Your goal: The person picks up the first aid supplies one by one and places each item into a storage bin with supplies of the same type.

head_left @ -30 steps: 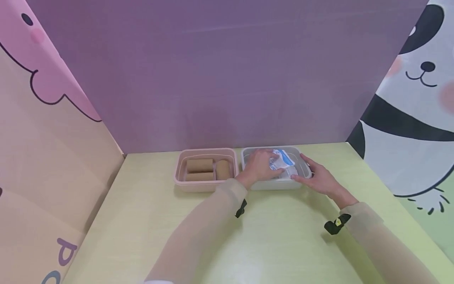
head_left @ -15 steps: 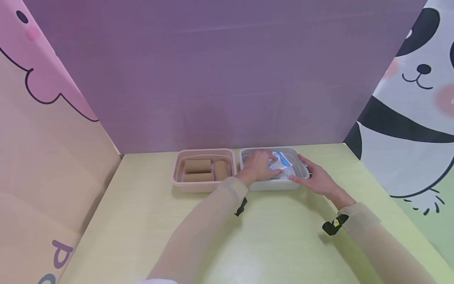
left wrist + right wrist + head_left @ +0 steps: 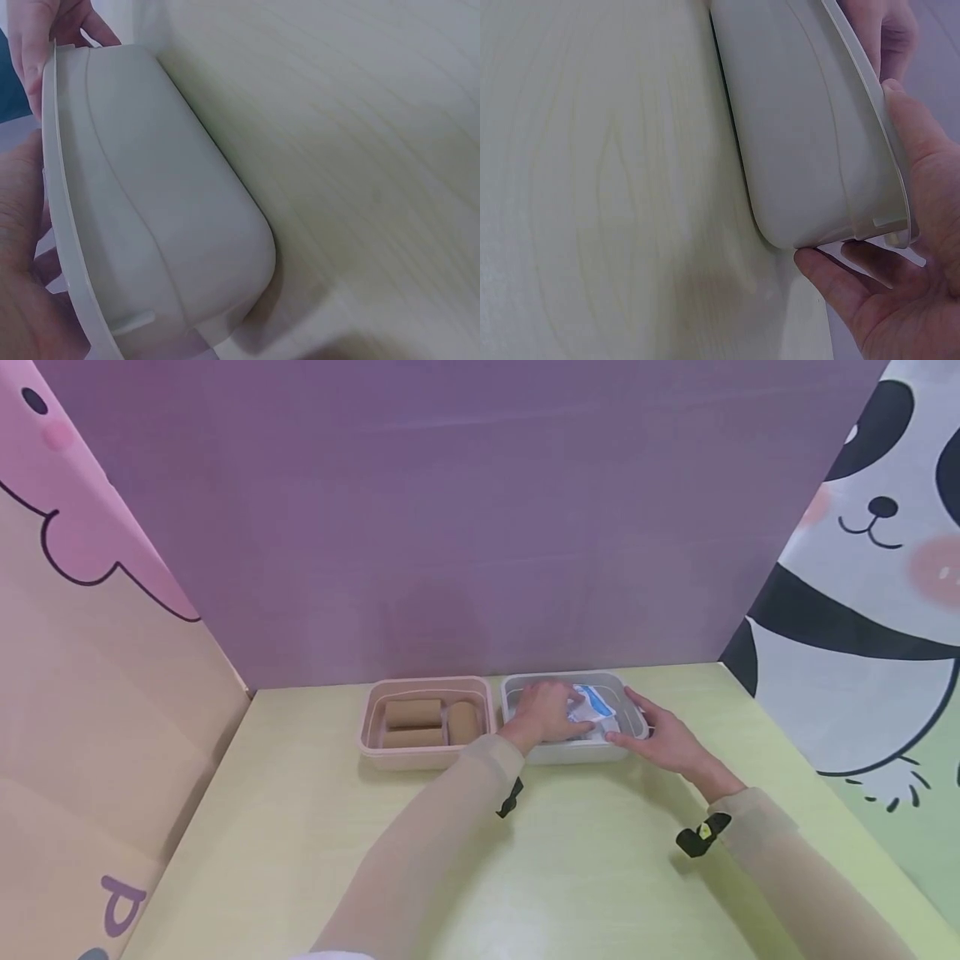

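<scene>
A light grey plastic box (image 3: 577, 753) stands at the back of the table. In it lies a white packet with blue print (image 3: 597, 703), partly covered by my left hand (image 3: 546, 710). That hand reaches over the near rim, thumb and fingers bent around the packet's left side; some fingertips are hidden. My right hand (image 3: 667, 739) grips the box's right end. In the right wrist view its thumb lies at the rim, and its fingers (image 3: 836, 281) touch the end wall from outside. The left wrist view shows the box's outer wall (image 3: 157, 172).
Just left of the grey box stands a pink box (image 3: 408, 760) holding 3 brown rolls (image 3: 413, 713). A purple wall (image 3: 450, 527) rises directly behind both boxes. Printed side panels border the light wooden table (image 3: 300, 827), with a panda (image 3: 862, 693) on the right one.
The head view has shifted slightly, so the scene appears a little further left. Both hands keep their places at the grey box, and the packet shows no clear movement.
</scene>
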### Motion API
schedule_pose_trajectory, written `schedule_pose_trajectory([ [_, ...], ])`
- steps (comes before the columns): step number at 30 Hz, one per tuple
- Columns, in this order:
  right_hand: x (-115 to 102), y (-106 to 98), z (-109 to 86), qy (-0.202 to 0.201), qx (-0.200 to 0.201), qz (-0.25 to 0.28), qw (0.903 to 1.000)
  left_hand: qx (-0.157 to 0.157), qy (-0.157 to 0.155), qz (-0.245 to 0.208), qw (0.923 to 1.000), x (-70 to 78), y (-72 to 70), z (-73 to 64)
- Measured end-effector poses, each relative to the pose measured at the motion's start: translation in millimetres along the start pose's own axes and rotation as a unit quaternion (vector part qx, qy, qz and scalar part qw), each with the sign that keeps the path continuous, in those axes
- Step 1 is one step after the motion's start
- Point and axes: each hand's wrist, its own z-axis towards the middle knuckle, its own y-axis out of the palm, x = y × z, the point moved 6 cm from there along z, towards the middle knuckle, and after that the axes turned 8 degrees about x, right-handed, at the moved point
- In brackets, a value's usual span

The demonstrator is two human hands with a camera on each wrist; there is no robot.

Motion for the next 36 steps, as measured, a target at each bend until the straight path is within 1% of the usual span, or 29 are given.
schedule_pose_trajectory([
  [4,0,2,1.0,-0.001,0.0,-0.001,1.0,0.0,-0.003,-0.012,0.9999,-0.5,0.9,-1.7],
  [10,-3,3,1.9,-0.011,0.005,-0.002,0.9999,0.005,0.013,-0.03,0.9995,0.8,0.5,-2.4],
  [13,-3,2,1.9,-0.013,0.008,0.0,0.9999,0.01,0.013,-0.041,0.999,1.8,-0.4,-2.7],
  [17,-1,1,2.8,-0.011,0.008,-0.001,0.9999,0.013,0.016,-0.043,0.9988,2.3,-1.2,-2.4],
  [21,1,2,6.3,-0.01,0.006,0.001,0.9999,0.015,0.015,-0.057,0.9981,-2.3,-5.5,-2.5],
  [23,0,3,7.9,-0.011,0.004,0.002,0.9999,0.016,0.014,-0.067,0.9975,-6.0,-11.4,-4.2],
  [25,-2,4,9.3,-0.01,0.002,0.002,0.9999,0.023,0.018,-0.071,0.997,-10.4,-18.8,-6.6],
  [28,-5,4,11.6,-0.013,-0.004,-0.006,0.9999,0.041,0.027,-0.06,0.997,-18.7,-32.4,-13.4],
  [31,-7,3,14.8,-0.017,-0.006,-0.028,0.9994,0.057,0.032,-0.05,0.9966,-29.4,-47.6,-22.1],
  [36,-9,0,18.1,-0.018,-0.007,-0.052,0.9985,0.071,0.022,-0.073,0.9945,-51.5,-74.8,-38.5],
])
